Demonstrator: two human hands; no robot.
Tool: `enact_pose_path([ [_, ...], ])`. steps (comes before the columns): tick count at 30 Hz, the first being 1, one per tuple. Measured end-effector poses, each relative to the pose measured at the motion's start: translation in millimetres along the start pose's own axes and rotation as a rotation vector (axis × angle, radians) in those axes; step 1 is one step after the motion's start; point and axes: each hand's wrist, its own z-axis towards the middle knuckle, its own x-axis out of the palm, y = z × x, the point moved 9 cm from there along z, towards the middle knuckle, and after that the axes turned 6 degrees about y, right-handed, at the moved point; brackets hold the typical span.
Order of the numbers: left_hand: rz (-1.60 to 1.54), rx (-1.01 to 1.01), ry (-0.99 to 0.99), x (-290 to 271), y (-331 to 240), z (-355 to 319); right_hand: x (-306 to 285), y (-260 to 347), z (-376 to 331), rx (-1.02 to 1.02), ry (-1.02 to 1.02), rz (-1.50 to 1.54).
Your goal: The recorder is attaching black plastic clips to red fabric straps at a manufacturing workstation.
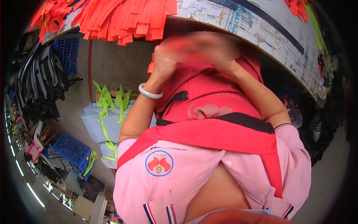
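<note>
My left hand (165,63), with a pale bangle (150,92) at its wrist, is in front of my lap at the table's near edge. Close by on the right is my right hand (226,64). A smeared patch covers the fingers of both hands and whatever lies between them; reddish colour shows inside it. My red apron (209,89) spreads beneath both hands. Beyond them to the left, a thick row of orange-red fabric strips (128,20) hangs over the table edge.
The table (223,16) has a worn, printed cardboard-like top. Grey and black straps (41,80) hang at left near a blue crate (67,54). Pale blue bundles (95,119) tied with yellow-green ribbon and another blue crate (71,151) stand left. Another person (34,149) is far left.
</note>
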Motion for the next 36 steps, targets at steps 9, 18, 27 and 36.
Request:
enact_pose_path([
  [9,0.027,0.038,0.02,1.1,-8.7,4.4,-5.5,18.2,4.6,0.168,0.057,-0.104],
  [18,-0.178,0.085,-0.058,-20.2,-17.6,5.9,64.3,50.1,-38.0,0.29,0.863,0.184],
  [27,-0.248,0.097,-0.08,-7.3,-23.9,7.6,9.5,-4.8,-4.6,0.259,-0.061,0.308],
  [36,-0.374,0.131,-0.179,-4.7,-10.7,13.6,12.7,-17.9,-5.3,0.326,-0.148,0.212],
])
